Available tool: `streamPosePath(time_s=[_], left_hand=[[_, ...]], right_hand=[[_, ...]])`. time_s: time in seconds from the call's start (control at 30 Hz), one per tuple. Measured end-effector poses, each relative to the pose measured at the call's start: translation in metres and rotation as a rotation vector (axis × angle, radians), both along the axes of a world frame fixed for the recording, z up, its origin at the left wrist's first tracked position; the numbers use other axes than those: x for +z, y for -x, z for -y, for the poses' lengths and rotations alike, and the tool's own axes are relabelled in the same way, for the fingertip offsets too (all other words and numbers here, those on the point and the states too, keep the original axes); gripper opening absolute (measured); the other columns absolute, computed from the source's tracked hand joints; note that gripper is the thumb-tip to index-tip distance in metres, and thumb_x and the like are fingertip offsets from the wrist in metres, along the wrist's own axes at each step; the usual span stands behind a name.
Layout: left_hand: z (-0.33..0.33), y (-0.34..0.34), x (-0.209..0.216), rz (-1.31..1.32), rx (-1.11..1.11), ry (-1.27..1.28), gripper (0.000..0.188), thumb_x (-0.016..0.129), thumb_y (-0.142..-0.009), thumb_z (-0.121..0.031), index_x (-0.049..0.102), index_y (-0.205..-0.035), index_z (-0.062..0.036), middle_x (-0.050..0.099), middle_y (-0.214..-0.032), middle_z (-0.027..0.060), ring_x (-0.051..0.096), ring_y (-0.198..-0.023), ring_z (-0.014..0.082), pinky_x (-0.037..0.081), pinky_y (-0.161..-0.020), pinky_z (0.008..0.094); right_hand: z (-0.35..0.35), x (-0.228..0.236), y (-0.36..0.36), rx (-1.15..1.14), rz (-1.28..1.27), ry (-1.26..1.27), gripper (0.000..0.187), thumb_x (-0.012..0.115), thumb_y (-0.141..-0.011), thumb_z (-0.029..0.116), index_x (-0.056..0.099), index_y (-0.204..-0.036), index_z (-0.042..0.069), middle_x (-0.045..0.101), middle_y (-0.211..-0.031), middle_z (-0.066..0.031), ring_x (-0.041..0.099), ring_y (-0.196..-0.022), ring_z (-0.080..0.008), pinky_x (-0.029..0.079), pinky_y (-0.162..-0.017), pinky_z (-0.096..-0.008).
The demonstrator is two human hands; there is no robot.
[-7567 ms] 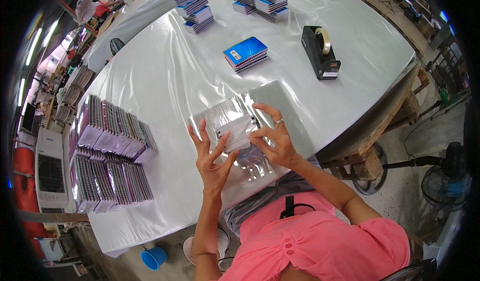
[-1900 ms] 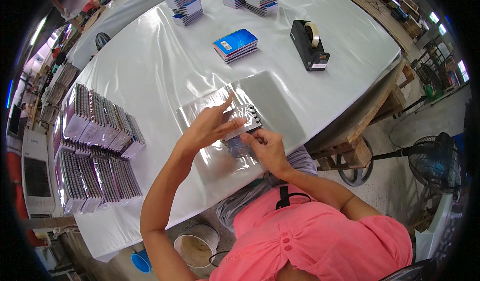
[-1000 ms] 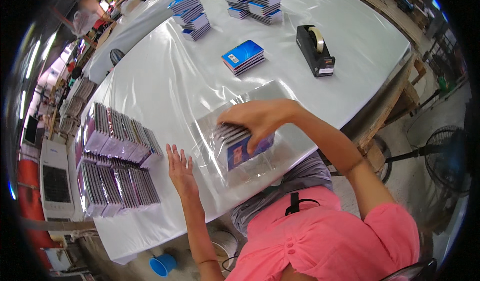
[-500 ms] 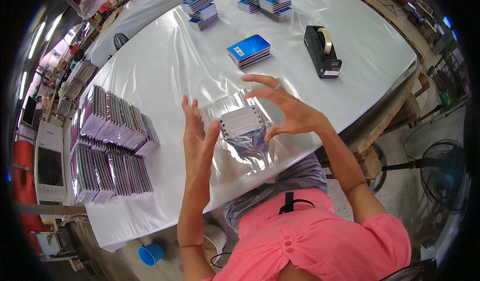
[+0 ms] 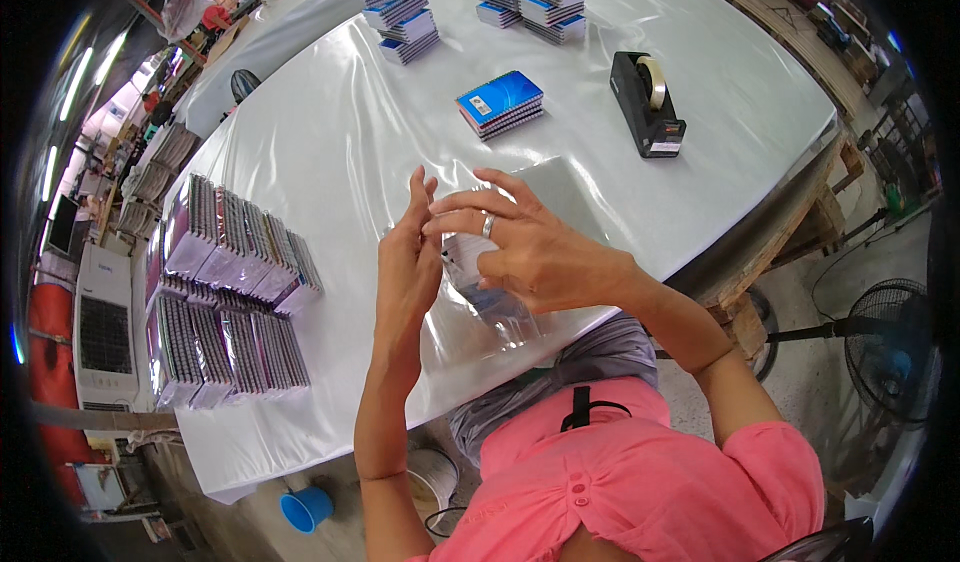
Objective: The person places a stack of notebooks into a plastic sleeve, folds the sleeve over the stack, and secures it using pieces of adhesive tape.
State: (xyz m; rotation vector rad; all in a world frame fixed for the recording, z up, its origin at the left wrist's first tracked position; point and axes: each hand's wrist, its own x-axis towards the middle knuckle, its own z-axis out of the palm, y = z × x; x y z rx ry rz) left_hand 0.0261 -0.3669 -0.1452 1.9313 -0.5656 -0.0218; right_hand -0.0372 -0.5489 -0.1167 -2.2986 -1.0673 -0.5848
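A small stack of spiral notebooks (image 5: 462, 260) sits on a sheet of clear plastic film (image 5: 510, 334) at the near edge of the table, mostly hidden behind my right hand. At the stack's left side, my left hand (image 5: 410, 247) is upright, fingers stretched and thumb hidden. Over the stack reaches my right hand (image 5: 545, 252), with a ring on one finger. Its spread, bent fingers touch or nearly touch my left hand; whether they pinch any film cannot be seen. Beyond lies a short pile of blue-covered notebooks (image 5: 500, 102).
Rows of wrapped notebooks (image 5: 235, 252) stand at the left. A black tape dispenser (image 5: 645, 107) is at the right, and taller notebook stacks (image 5: 400, 17) are at the far side. A blue bucket (image 5: 306, 508) and a fan (image 5: 885, 352) stand on the floor.
My right hand has swung left across the notebook stack to my left hand, covering the pages that showed before. My left hand has shifted slightly right, its fingers closer together.
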Motion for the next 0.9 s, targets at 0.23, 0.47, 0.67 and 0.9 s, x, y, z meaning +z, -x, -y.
streamPosePath(time_s=[0.23, 0.47, 0.67, 0.9], left_hand=[[-0.012, 0.013, 0.005, -0.149, -0.015, 0.229, 0.058, 0.044, -0.097, -0.003, 0.026, -0.151, -0.0107, 0.047, -0.142, 0.0213, 0.043, -0.134, 0.0271, 0.037, -0.103, 0.0318], [-0.064, 0.007, -0.05, -0.23, -0.13, 0.538, 0.108, 0.077, -0.076, -0.036, 0.007, -0.153, -0.0089, 0.019, -0.158, 0.0112, 0.022, -0.144, 0.0261, 0.021, -0.116, 0.0414], [-0.04, 0.017, -0.102, -0.502, -0.274, 0.365, 0.142, 0.094, -0.044, -0.023, 0.005, -0.153, -0.0082, 0.028, -0.154, 0.0131, 0.027, -0.142, 0.0255, 0.021, -0.117, 0.041], [-0.019, 0.036, -0.078, -0.286, -0.075, 0.424, 0.12, 0.092, -0.057, -0.022, 0.02, -0.151, -0.0067, 0.046, -0.142, 0.0108, 0.048, -0.127, 0.0239, 0.041, -0.106, 0.0375]], right_hand=[[-0.018, -0.005, 0.008, -0.032, 0.0, 0.011, 0.008, 0.063, -0.08, 0.01, 0.064, -0.084, 0.003, 0.054, -0.121, -0.0094, 0.043, -0.125, -0.0257, 0.025, -0.111, -0.0485], [-0.007, 0.017, 0.005, 0.064, -0.306, -0.089, 0.048, 0.075, -0.075, 0.024, 0.057, -0.115, 0.005, 0.052, -0.125, -0.0127, 0.045, -0.123, -0.0273, 0.028, -0.11, -0.0451], [0.04, -0.059, -0.018, 0.02, -0.482, -0.424, 0.116, 0.095, -0.049, 0.026, 0.031, -0.144, 0.005, 0.041, -0.142, -0.0107, 0.038, -0.133, -0.0251, 0.031, -0.111, -0.0375], [0.014, -0.092, -0.02, -0.045, -0.819, -0.526, 0.092, 0.091, -0.06, 0.021, 0.038, -0.132, 0.002, 0.053, -0.12, -0.0094, 0.051, -0.115, -0.0223, 0.039, -0.103, -0.0354]])
